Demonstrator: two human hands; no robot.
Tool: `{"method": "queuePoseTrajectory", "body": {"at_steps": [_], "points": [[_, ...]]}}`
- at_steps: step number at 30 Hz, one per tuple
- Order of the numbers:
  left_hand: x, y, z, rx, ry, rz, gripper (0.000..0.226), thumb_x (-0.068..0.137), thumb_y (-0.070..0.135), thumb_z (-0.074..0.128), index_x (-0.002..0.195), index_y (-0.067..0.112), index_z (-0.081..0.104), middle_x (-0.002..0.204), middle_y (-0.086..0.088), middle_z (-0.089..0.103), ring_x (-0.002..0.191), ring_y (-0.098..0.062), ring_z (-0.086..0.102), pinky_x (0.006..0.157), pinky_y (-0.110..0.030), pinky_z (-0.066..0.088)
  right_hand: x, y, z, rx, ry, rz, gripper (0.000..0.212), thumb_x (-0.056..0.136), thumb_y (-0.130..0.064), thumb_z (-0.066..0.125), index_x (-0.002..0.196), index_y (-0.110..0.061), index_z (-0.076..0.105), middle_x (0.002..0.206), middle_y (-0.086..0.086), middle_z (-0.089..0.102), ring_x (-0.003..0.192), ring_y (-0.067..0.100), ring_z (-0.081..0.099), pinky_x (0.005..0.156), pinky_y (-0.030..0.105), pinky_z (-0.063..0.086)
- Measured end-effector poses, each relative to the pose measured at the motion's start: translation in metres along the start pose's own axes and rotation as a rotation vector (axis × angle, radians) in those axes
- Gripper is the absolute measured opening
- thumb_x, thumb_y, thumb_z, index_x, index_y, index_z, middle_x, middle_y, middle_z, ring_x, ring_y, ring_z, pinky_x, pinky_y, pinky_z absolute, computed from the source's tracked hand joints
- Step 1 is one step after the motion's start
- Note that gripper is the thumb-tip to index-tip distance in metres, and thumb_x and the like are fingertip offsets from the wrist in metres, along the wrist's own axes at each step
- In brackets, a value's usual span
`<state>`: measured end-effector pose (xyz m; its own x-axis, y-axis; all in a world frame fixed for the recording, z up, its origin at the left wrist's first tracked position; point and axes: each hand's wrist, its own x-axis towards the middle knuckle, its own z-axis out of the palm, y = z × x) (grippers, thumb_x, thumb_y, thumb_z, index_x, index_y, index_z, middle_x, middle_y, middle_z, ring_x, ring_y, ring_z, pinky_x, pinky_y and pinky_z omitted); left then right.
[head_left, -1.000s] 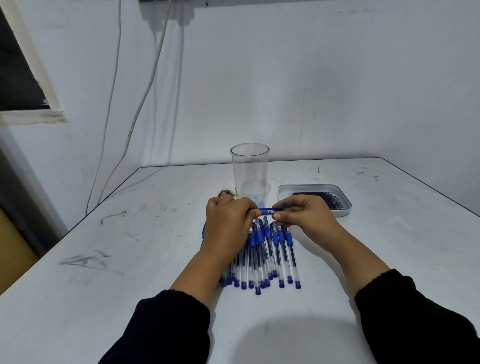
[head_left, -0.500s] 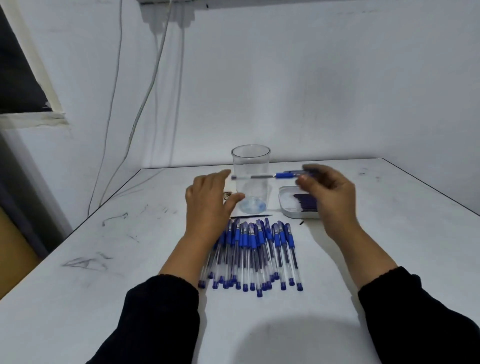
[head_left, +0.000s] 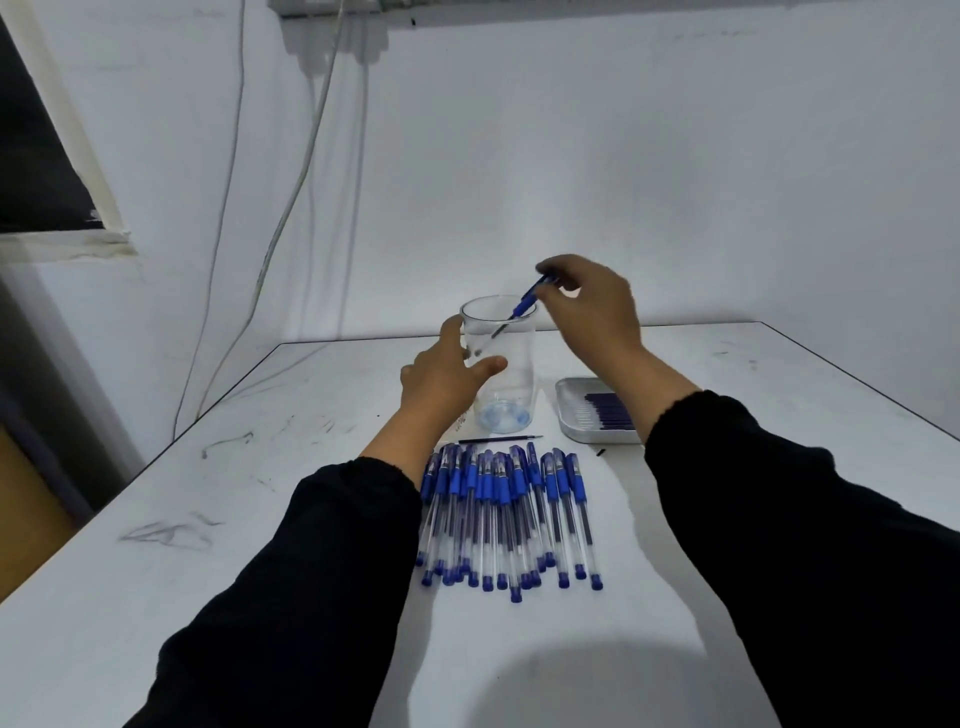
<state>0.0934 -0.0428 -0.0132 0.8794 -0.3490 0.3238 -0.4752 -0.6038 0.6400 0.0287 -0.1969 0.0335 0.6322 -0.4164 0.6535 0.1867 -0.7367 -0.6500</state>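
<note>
The right hand (head_left: 592, 312) pinched a pen (head_left: 522, 306) by its blue end between thumb and fingertips, above the cup's (head_left: 511, 384) rim. The left hand (head_left: 441, 374) curled round the cup's side, steadying it on the surface (head_left: 260, 519). The pen's long axis slanted, blue end up and to the right, clear barrel pointing down-left into the cup. It likely handles as light, stiff and slick plastic, so the blue end suits a pinch. The cup looked tippable, best held low.
</note>
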Motion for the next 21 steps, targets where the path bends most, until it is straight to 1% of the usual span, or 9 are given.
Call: {"method": "queuePoseTrajectory", "body": {"at_steps": [2,5,10,14,15,17,19,20,21], "points": [[-0.001,-0.001,0.001,-0.001,0.026,0.008,0.064,0.085,0.053,0.059,0.138,0.029,0.031,0.124,0.000,0.060,0.115,-0.025,0.053,0.093,-0.037,0.027,0.001,-0.001,0.008,-0.136,-0.072,-0.046,0.023,0.090,-0.023,0.056,0.107,-0.026,0.070,0.099,-0.013,0.069,0.101,0.013,0.059,0.095,0.035,0.041],[-0.001,-0.001,0.001,-0.003,0.041,0.008,0.063,0.086,0.053,0.058,0.138,0.030,0.032,0.124,0.001,0.060,0.116,-0.025,0.051,0.096,-0.039,0.028,0.000,-0.001,0.016,-0.254,-0.153,-0.057,0.026,0.093,-0.025,0.048,0.104,-0.026,0.072,0.101,-0.008,0.072,0.103,0.017,0.059,0.096,0.035,0.036],[-0.004,0.000,0.000,-0.014,0.044,-0.002,0.063,0.087,0.052,0.057,0.140,0.030,0.030,0.127,0.001,0.058,0.119,-0.027,0.047,0.099,-0.040,0.029,-0.001,0.002,0.021,-0.234,-0.170,-0.029,0.027,0.096,-0.028,0.046,0.105,-0.026,0.071,0.105,-0.009,0.071,0.106,0.017,0.058,0.096,0.035,0.032],[-0.005,-0.001,0.001,-0.001,0.030,-0.014,0.069,0.087,0.053,0.056,0.144,0.029,0.025,0.130,-0.002,0.056,0.120,-0.028,0.048,0.099,-0.040,0.027,-0.006,0.005,0.017,-0.132,-0.137,-0.048,0.028,0.096,-0.031,0.048,0.118,-0.026,0.066,0.122,-0.008,0.064,0.120,0.015,0.050,0.103,0.037,0.035],[-0.006,-0.003,0.002,0.012,0.023,-0.024,0.072,0.087,0.054,0.056,0.146,0.028,0.022,0.132,-0.004,0.055,0.121,-0.028,0.047,0.099,-0.041,0.027,-0.009,0.004,0.014,-0.095,-0.115,-0.053,0.028,0.096,-0.031,0.049,0.120,-0.026,0.064,0.123,-0.007,0.062,0.120,0.015,0.049,0.103,0.036,0.036],[-0.010,-0.005,0.001,0.027,0.017,-0.046,0.076,0.087,0.055,0.055,0.148,0.026,0.018,0.135,-0.005,0.052,0.123,-0.029,0.045,0.099,-0.042,0.028,-0.017,0.003,0.008,-0.020,-0.073,-0.043,0.026,0.096,-0.028,0.051,0.117,-0.024,0.064,0.115,-0.006,0.060,0.108,0.012,0.052,0.095,0.028,0.041],[-0.020,-0.007,-0.001,0.020,0.027,-0.046,0.073,0.088,0.051,0.056,0.147,0.026,0.020,0.136,-0.004,0.051,0.125,-0.029,0.043,0.100,-0.043,0.029,-0.030,0.002,-0.001,0.006,-0.062,-0.002,0.021,0.096,-0.026,0.052,0.110,-0.023,0.067,0.103,-0.006,0.059,0.090,0.005,0.054,0.079,0.017,0.042],[-0.026,-0.007,-0.002,0.004,0.031,-0.043,0.070,0.089,0.047,0.057,0.147,0.026,0.023,0.135,-0.004,0.051,0.126,-0.028,0.042,0.101,-0.042,0.029,-0.037,0.003,-0.006,0.006,-0.074,0.033,0.019,0.095,-0.026,0.053,0.105,-0.022,0.068,0.099,-0.006,0.061,0.085,0.004,0.054,0.074,0.016,0.041],[-0.034,-0.008,-0.002,-0.015,0.036,-0.036,0.067,0.089,0.044,0.058,0.146,0.027,0.026,0.134,-0.003,0.052,0.125,-0.027,0.041,0.102,-0.042,0.029,-0.045,0.006,-0.010,0.005,-0.103,0.082,0.018,0.094,-0.025,0.054,0.101,-0.022,0.069,0.095,-0.006,0.063,0.084,0.006,0.056,0.074,0.018,0.042]]}}
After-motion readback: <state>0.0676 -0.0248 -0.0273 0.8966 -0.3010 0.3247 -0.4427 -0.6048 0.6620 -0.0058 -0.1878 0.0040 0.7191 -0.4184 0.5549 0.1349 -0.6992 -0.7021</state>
